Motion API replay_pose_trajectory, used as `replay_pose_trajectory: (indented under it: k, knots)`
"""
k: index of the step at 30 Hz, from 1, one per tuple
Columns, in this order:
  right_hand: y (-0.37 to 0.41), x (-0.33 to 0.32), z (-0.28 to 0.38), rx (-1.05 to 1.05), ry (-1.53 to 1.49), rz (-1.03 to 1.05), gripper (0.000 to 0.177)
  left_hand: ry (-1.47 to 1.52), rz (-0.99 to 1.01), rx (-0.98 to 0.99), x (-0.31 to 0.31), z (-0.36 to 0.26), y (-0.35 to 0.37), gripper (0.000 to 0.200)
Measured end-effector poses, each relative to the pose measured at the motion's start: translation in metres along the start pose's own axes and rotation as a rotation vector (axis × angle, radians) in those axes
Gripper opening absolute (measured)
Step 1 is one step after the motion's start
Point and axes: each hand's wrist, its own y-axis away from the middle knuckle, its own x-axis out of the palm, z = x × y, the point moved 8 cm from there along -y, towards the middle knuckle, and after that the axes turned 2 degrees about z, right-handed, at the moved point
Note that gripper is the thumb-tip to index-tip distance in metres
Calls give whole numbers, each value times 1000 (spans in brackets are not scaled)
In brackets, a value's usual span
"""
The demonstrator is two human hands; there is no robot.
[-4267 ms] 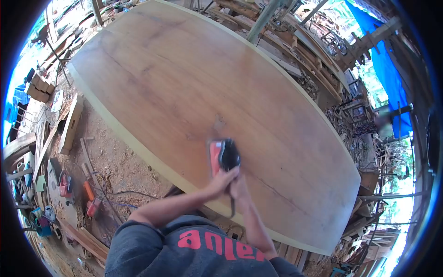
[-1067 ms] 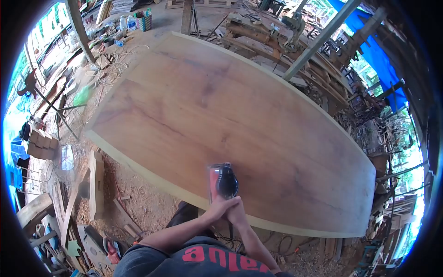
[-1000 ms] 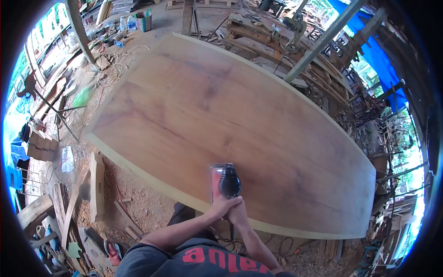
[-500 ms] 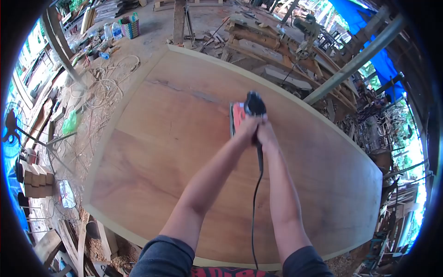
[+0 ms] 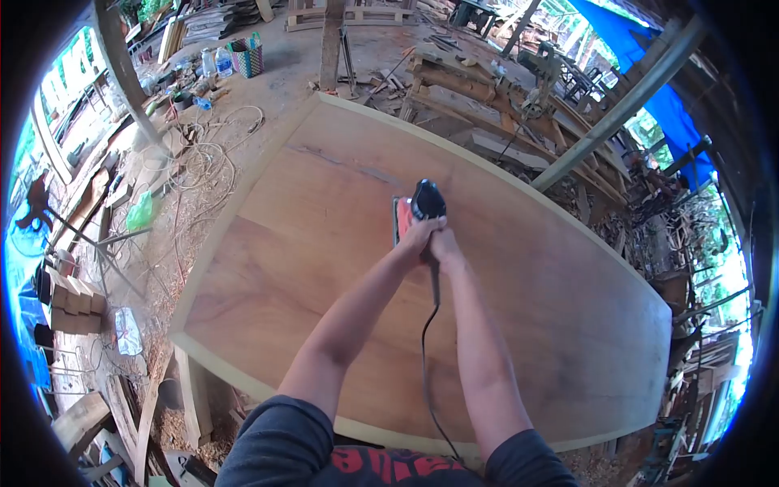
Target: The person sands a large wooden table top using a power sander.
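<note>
A red and black electric sander (image 5: 425,200) rests on a large wooden tabletop (image 5: 324,268) with a pale border. Both arms reach forward to it. My left hand (image 5: 416,236) is closed around the body of the sander, on its left side. Pressed close beside it, my right hand (image 5: 443,243) grips the rear of the tool. Some fingers are hidden behind the hands and the sander. A black power cord (image 5: 424,341) runs from the sander back toward my body. Ahead of the tool, a dark crack (image 5: 349,165) marks the wood.
Stacked timber (image 5: 471,97) lies beyond the far edge, and a slanted post (image 5: 617,109) rises at the right. Coiled hose (image 5: 213,166) and a green plastic bag (image 5: 140,211) are on the floor to the left. Wood blocks (image 5: 75,304) stand at the lower left.
The sander, held in both hands, has moved slightly left and nearer to me in the view. The camera view has also shifted a little, with the tabletop's left end now further right.
</note>
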Motion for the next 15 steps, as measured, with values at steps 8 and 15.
replay_pose_trajectory:
  k: [8,15]
  knots:
    - [239,60,-70,99,13,129,22,-174,-154,59,-49,106,217,36]
    - [283,91,-65,170,60,124,20,-145,-134,-51,-56,84,271,42]
